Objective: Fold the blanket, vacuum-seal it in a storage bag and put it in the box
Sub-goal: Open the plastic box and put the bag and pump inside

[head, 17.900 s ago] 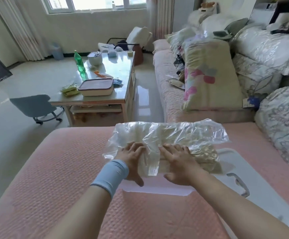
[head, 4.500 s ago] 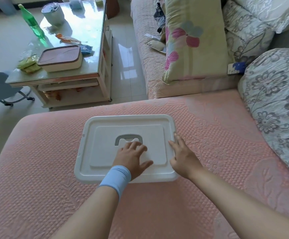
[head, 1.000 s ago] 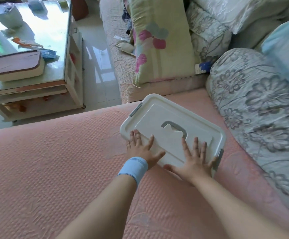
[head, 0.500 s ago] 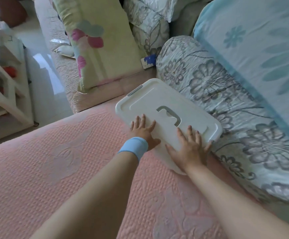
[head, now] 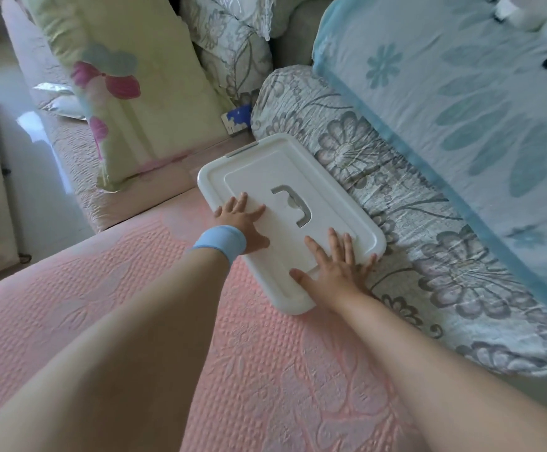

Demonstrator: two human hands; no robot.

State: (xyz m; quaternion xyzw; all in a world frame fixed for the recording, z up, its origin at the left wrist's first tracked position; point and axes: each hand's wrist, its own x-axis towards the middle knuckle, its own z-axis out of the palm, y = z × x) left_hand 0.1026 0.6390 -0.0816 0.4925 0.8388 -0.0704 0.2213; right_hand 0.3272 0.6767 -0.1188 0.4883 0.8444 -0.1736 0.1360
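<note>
Both of your hands lie flat on the closed lid of the white box (head: 265, 171), fingers straight and spread, gripping nothing. Your left hand (head: 241, 220), above the blue wristband (head: 220, 243), is beside the recessed handle (head: 293, 203); your right hand (head: 334, 272) covers the near corner. The box sits on the pink quilted cover (head: 135, 288), touching the grey floral bedding roll (head: 428, 223).

The white box (head: 265, 177) lies tight against the grey-flowered bolster (head: 405, 197) on its right, so nothing passes there. The green floral cushion (head: 154, 102) blocks the far left. The pink cover (head: 128, 288) lies open near and left.
</note>
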